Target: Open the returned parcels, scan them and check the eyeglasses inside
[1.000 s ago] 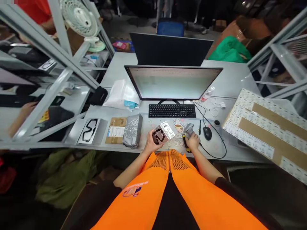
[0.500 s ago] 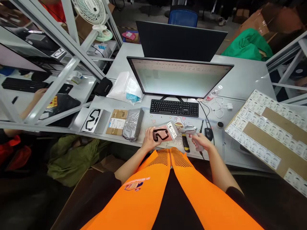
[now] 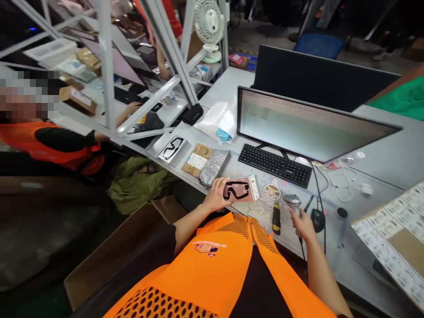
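Observation:
My left hand [image 3: 217, 194] grips a flat pinkish packet printed with black goggles [image 3: 241, 190], holding it just above the grey desk [image 3: 334, 212] near its front edge. My right hand [image 3: 303, 224] is closed around the handle of a grey barcode scanner [image 3: 292, 201], which stands upright on the desk to the right of the packet. A yellow-and-black utility knife [image 3: 276, 218] lies between the two hands, on a cartoon sticker [image 3: 270, 196].
A lit monitor [image 3: 308, 128], black keyboard [image 3: 274, 164] and mouse [image 3: 318, 219] stand behind. A grey bag [image 3: 213, 161], a brown parcel [image 3: 197, 160] and another goggle packet [image 3: 172, 148] lie at left. Label sheets [image 3: 395, 225] sit at right. A person in an orange vest [image 3: 49, 141] works at left.
The view has swung left and tilted. My left hand has laid the goggle packet flatter and lower. My right hand has drawn back with the scanner to the right.

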Motion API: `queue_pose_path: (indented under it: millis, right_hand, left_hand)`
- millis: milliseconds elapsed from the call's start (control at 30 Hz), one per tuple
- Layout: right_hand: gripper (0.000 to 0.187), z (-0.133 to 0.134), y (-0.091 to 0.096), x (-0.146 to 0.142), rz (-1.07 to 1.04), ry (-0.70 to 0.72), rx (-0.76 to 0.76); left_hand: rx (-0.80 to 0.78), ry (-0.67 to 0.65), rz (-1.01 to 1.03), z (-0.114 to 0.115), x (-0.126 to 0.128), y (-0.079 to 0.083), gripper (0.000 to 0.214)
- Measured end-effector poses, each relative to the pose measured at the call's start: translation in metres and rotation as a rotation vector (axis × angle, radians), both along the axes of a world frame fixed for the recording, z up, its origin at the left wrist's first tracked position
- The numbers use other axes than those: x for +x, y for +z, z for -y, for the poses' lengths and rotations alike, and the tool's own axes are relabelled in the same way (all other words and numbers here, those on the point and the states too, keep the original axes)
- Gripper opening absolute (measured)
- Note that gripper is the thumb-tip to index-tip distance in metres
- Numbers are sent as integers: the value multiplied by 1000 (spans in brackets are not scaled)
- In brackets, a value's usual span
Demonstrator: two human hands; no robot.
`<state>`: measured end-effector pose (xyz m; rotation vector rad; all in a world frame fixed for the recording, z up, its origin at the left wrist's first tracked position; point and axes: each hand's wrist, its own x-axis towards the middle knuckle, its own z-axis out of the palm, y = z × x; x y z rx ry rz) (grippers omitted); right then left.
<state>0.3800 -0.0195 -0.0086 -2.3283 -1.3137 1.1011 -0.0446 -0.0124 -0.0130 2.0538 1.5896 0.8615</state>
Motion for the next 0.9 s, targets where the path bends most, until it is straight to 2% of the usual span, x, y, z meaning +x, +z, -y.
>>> queue_pose_path:
  millis: [100,233,333,400,467,633,733,833,900]
  right_hand:
    - [68,-1,-38,3,250,3,23]
    - [76,6,-75,-4,352,-11,88]
    - [81,8,-93,-12,413,-1,122]
    - [80,7,-98,-16,440,17,119]
    - [80,5,-100,-20,479,12,107]
    - [83,5,-85,-42,593,-39,126]
    - [81,3,-71,-59,614,-55,110]
    - [79,-2,-63,-73,619,-67,79]
    - [79,-7,-61,-78,615,-79,64]
  left_hand:
    - [2,206,-20,2,-58,23,96]
    - [-79,580,-153,-23,-167,43,103]
    - [-220,811,-240,-57,-254,48,108]
    - [-314,888,-265,-81,-303,47,110]
    - [-387,926,-282,-104,-340,41,110]
    - [-521,953,-291,-148,-393,9,113]
    - [-526,891,-303,-168,-419,-10,112]
    - [-561,805,-323,-183,-440,-12,116]
    - [-522,806,-349,-186,-432,-4,114]
